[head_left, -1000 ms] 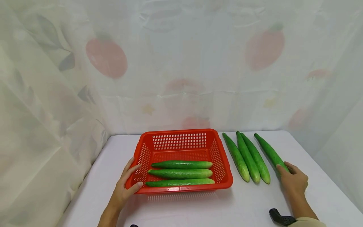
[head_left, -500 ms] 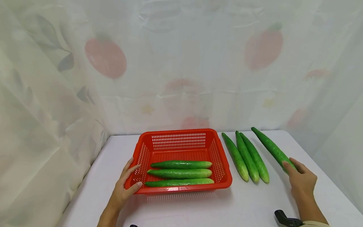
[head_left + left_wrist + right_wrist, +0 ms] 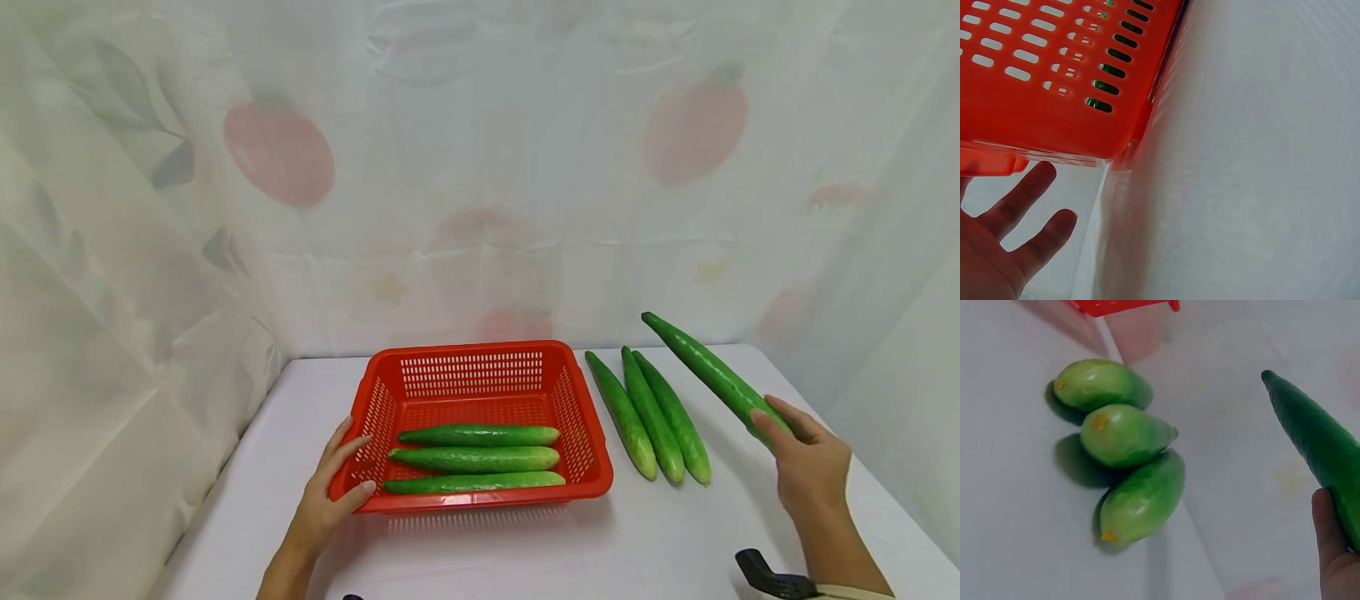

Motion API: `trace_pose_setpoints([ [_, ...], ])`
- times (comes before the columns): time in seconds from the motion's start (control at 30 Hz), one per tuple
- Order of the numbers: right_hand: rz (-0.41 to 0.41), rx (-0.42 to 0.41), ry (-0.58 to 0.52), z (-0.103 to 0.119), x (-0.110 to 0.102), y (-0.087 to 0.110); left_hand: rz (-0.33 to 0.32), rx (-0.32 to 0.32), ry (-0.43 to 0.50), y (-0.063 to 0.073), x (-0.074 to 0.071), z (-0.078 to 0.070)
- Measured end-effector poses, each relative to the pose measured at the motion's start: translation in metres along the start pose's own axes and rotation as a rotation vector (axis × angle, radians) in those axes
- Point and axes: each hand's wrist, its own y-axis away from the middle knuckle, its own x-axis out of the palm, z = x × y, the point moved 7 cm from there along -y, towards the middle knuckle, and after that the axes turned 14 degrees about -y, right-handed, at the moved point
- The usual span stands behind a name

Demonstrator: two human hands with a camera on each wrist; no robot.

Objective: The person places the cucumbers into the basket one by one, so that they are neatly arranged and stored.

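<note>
My right hand [image 3: 813, 462] holds a long green cucumber [image 3: 712, 371] by its near end, with the far tip tilted up and raised off the table. In the right wrist view the thumb lies along the held cucumber [image 3: 1319, 444]. My left hand [image 3: 318, 508] rests spread on the left rim of a red plastic basket [image 3: 472, 500], its fingers fairly straight. Two of its fingers [image 3: 1022, 194] show beside the rim in the left wrist view. Inside the basket, three cucumbers [image 3: 480, 458] lie crosswise near the front wall.
Three more cucumbers [image 3: 656, 417] lie side by side on the white tabletop [image 3: 660, 542], between the basket and my right hand. A pale curtain with printed fruit [image 3: 487, 167] hangs behind the table. Black straps or devices show at the bottom edge near the wrists.
My right hand has lifted the cucumber off the table and moved to the right, its far tip swinging up and left. The left hand and basket stay in place.
</note>
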Motion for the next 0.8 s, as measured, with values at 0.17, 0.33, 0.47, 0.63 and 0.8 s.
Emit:
trace_pose_setpoints([
  [0.17, 0.124, -0.098, -0.016, 0.018, 0.013, 0.005, 0.001, -0.007, -0.010, 0.000, 0.000, 0.001],
  [0.33, 0.227, -0.151, -0.083, 0.033, 0.027, 0.011, 0.006, 0.000, -0.009, -0.001, 0.000, 0.000],
  [0.47, 0.286, -0.168, -0.110, 0.042, 0.038, 0.018, 0.010, 0.001, -0.017, -0.001, 0.000, 0.001],
  [0.63, 0.373, -0.186, -0.179, 0.051, 0.055, 0.026, 0.008, -0.010, -0.026, 0.000, 0.000, 0.002],
  [0.8, 0.498, -0.201, -0.291, 0.060, 0.074, 0.032, 0.014, -0.016, -0.034, -0.001, 0.000, 0.003],
])
